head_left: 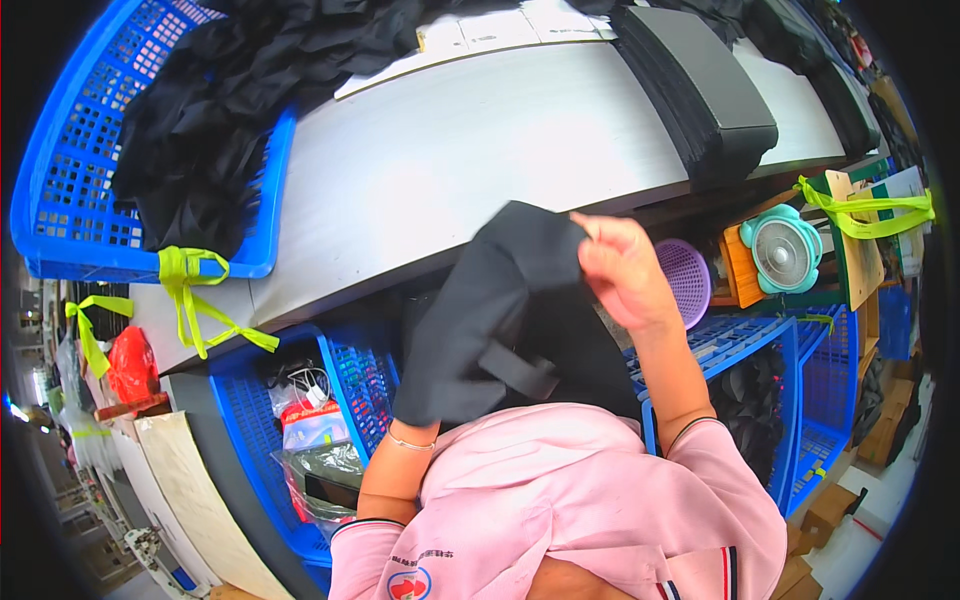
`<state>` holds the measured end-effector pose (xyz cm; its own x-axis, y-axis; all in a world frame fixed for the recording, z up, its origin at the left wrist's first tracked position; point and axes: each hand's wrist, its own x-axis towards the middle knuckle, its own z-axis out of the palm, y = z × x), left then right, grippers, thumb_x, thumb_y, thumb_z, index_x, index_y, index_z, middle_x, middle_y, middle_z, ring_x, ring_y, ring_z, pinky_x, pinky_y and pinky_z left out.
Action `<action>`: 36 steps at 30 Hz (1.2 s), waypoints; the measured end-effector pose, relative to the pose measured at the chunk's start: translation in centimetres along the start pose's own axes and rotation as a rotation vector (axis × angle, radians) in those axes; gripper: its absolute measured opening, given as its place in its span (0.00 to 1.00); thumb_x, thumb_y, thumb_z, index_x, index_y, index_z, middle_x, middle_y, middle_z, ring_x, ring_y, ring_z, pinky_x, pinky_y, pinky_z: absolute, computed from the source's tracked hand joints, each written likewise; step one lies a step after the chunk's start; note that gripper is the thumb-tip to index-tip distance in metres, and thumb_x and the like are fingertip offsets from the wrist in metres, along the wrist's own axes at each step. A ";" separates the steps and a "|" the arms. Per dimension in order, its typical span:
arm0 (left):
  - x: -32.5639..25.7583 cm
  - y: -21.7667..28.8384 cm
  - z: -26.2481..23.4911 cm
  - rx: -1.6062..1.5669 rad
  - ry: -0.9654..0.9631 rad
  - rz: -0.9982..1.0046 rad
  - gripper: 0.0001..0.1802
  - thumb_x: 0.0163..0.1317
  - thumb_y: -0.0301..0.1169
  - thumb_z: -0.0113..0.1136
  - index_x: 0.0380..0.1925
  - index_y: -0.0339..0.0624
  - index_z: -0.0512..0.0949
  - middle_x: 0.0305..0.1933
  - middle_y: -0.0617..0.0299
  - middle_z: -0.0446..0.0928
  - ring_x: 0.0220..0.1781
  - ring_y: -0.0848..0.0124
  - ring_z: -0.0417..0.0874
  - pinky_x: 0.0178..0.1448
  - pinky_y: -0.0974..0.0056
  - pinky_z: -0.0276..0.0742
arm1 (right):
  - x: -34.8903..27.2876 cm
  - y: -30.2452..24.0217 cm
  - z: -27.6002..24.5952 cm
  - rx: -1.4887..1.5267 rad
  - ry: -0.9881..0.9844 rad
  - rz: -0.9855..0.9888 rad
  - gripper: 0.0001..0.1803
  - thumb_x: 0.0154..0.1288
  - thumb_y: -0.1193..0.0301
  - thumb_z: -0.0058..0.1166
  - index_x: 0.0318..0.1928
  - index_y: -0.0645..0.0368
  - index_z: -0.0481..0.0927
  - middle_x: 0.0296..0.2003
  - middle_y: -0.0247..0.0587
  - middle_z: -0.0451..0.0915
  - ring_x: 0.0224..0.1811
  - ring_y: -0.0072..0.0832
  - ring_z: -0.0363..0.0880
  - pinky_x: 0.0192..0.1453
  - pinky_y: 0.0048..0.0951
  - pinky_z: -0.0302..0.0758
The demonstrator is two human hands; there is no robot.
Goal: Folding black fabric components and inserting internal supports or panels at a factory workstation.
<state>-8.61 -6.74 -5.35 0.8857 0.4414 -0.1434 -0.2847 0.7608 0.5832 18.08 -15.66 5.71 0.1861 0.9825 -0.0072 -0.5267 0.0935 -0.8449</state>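
A black fabric piece (465,290), bag-like in shape, hangs in front of me at the near edge of the table. A short black strap (518,370) shows on its lower part. My right hand (622,262) is closed on the fabric's upper right edge, thumb and fingers pinched together. My left forearm (398,470), with a thin bracelet at the wrist, runs up into the cloth. The fabric covers my left hand, so its fingers are hidden.
A blue crate (100,262) heaped with black fabric (200,150) stands at the table's left. On the grey table (450,140), a stack of black folded pieces (715,90) lies right. Below are blue baskets (240,440), a purple basket (684,285) and a small teal fan (783,250).
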 end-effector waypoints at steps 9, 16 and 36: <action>6.6 -1.3 2.7 -0.264 -0.116 -0.050 0.29 0.78 0.36 0.44 0.74 0.38 0.57 0.74 0.51 0.64 0.73 0.61 0.67 0.77 0.59 0.61 | 2.4 -3.4 0.6 -0.744 0.535 -0.437 0.12 0.75 0.71 0.51 0.46 0.67 0.84 0.44 0.37 0.85 0.50 0.22 0.80 0.56 0.25 0.73; 6.1 -0.3 3.2 -0.219 -0.089 -0.051 0.29 0.77 0.36 0.46 0.74 0.39 0.57 0.74 0.52 0.64 0.73 0.61 0.67 0.77 0.58 0.61 | -0.9 -1.0 1.8 -1.366 0.367 -0.646 0.35 0.49 0.72 0.72 0.60 0.64 0.75 0.60 0.48 0.74 0.62 0.44 0.73 0.68 0.43 0.66; 1.9 -1.2 5.9 -0.175 -0.020 0.069 0.30 0.75 0.35 0.49 0.74 0.39 0.57 0.74 0.54 0.64 0.74 0.61 0.66 0.77 0.58 0.61 | 0.9 5.0 4.8 -1.587 0.547 -0.818 0.34 0.45 0.79 0.66 0.58 0.65 0.74 0.55 0.49 0.75 0.50 0.45 0.78 0.54 0.40 0.74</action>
<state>-4.40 -9.60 -1.59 0.8686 0.4871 -0.0910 -0.4028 0.8011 0.4427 11.63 -13.51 4.03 0.3426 0.5927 0.7289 0.9254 -0.0790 -0.3708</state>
